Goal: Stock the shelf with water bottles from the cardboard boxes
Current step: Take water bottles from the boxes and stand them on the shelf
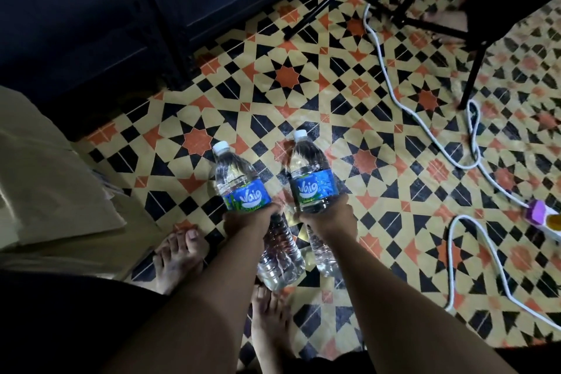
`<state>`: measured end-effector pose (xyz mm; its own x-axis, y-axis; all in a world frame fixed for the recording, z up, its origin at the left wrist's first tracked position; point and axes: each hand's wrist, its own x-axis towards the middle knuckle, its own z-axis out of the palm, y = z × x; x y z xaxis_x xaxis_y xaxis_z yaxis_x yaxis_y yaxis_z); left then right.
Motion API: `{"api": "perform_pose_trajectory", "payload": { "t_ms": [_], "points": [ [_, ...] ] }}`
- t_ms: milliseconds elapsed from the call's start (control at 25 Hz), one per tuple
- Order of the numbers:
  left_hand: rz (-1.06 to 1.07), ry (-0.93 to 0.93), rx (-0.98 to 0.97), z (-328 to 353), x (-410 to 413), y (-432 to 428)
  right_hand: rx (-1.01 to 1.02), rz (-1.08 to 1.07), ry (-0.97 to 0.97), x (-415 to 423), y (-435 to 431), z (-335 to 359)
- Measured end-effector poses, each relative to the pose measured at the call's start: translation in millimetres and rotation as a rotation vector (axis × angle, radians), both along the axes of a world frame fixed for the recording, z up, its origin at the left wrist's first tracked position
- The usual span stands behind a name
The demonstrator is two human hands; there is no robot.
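Because the light is so low, your shelf [91, 9] beyond the cardboard box [45, 176] reads only as dark boards and uprights, and you cannot tell what stands on it. The box is cut off by the left edge, so its contents stay out of sight. Right of the box spreads a tiled floor [379, 136] in cream, black and orange stars. Far right of the box, the legs of a black stand [425, 21] rest on the tiles, and a white cable [394, 94] loops past them to a purple plug [538, 212]. Your bare feet stand just right of the box. Your left hand [246, 222] grips the left bottle [239, 185] at its middle and your right hand [329, 222] grips the right bottle [312, 173]. Both bottles are held above the floor, right of the box. They are clear, with blue labels and white caps pointing away from you. Your fingertips are hidden behind the bottles.
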<state>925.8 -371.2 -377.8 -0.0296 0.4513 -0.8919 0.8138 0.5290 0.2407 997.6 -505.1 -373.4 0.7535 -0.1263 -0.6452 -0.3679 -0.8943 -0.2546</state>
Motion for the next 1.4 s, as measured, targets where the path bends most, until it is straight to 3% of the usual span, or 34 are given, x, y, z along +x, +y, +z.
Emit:
{"api": "perform_pose_trajectory", "payload": {
  "t_ms": [240, 520, 840, 1120, 1400],
  "points": [
    [0.099, -0.098, 0.15, 9, -12, 1, 0.12, -0.142, 0.029, -6, -3, 15],
    [0.107, -0.247, 0.188, 65, -8, 9, 0.222, -0.097, -0.109, -14, 17, 71],
    [0.18, -0.606, 0.472, 216, -5, 29, 0.432, -0.047, -0.419, -15, 51, 208],
    [0.091, -0.853, 0.83, 370, -50, 61, 0.725, 0.039, -0.766, -44, 78, 346],
    [0.175, -1.036, 1.145, 471, -134, 104, 1.035, 0.262, -0.842, -110, 124, 451]
  ]
}}
